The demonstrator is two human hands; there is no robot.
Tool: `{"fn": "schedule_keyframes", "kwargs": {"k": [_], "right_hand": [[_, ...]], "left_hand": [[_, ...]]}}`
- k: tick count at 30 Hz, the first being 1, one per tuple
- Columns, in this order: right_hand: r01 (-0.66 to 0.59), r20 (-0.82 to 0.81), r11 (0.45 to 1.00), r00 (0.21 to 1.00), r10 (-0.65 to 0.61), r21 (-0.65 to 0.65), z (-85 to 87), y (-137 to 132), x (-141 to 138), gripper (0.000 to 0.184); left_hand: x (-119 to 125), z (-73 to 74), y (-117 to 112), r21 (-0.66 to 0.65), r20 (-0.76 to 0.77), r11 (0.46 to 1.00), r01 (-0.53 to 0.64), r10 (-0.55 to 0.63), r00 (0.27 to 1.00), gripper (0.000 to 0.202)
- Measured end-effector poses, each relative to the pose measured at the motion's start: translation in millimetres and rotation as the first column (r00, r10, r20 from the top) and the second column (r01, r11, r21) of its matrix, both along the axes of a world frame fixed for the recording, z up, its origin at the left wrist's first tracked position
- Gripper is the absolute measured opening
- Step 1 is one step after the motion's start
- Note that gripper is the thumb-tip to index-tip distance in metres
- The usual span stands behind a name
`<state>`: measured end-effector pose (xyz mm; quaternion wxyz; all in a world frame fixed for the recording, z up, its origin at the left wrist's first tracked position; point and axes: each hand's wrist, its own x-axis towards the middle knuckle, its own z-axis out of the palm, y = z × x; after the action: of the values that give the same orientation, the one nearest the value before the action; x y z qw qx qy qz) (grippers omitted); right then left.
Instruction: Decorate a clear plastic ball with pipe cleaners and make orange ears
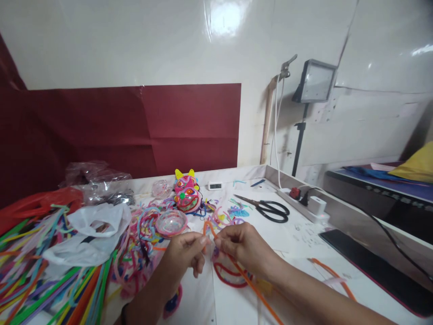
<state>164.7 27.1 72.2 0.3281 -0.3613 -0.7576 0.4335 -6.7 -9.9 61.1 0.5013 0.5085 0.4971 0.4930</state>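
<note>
Between my two hands an orange pipe cleaner (248, 280) is bent into a narrow peak above my fingertips. My left hand (184, 255) pinches its short end, and my right hand (241, 246) pinches the other leg. Its long tail runs down toward the table's front. Beneath my right hand lies a round piece with a red pipe-cleaner rim (233, 283), partly covered by the hand. A dark blue and pink piece (173, 301) shows beside my left forearm. Black-handled scissors (265, 207) lie beyond my right hand.
Many colored pipe cleaners (84, 295) and a white plastic bag (91, 239) cover the left side. Decorated round faces (187, 198) and a clear bowl (171, 223) stand behind my hands. A power strip (302, 205), dark flat pad (375, 266) and loose orange pipe cleaner (333, 273) lie right.
</note>
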Motion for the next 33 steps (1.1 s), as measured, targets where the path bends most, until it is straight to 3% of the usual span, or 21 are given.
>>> {"fn": "schedule_keyframes", "kwargs": {"k": [5, 9, 17, 24, 33], "right_hand": [[-0.085, -0.077, 0.993, 0.994, 0.079, -0.077, -1.1, 1.4, 1.3, 0.026], [-0.136, -0.155, 0.962, 0.983, 0.100, -0.238, -0.1, -0.7, 2.3, 0.015], [-0.136, -0.303, 0.918, 0.953, 0.018, -0.372, 0.8, 0.0, 2.7, 0.014], [-0.106, -0.290, 0.893, 0.957, -0.028, -0.438, 5.0, -2.0, 2.3, 0.014], [-0.098, -0.292, 0.836, 0.953, -0.077, -0.540, 2.2, 0.2, 1.2, 0.017]], "left_hand": [[3.2, -0.4, -1.0, -0.081, 0.081, 0.996, 0.029, -0.023, 0.996, 0.036], [2.9, -1.1, -0.4, -0.071, 0.079, 0.995, 0.065, -0.060, 0.995, 0.035], [0.5, -3.2, -0.6, -0.076, 0.042, 0.996, 0.052, -0.048, 0.998, 0.037], [4.2, -2.7, -4.6, -0.097, -0.008, 0.995, 0.024, -0.025, 1.000, 0.037], [8.9, -2.1, -6.3, -0.100, 0.068, 0.993, 0.062, -0.055, 0.996, 0.033]]}}
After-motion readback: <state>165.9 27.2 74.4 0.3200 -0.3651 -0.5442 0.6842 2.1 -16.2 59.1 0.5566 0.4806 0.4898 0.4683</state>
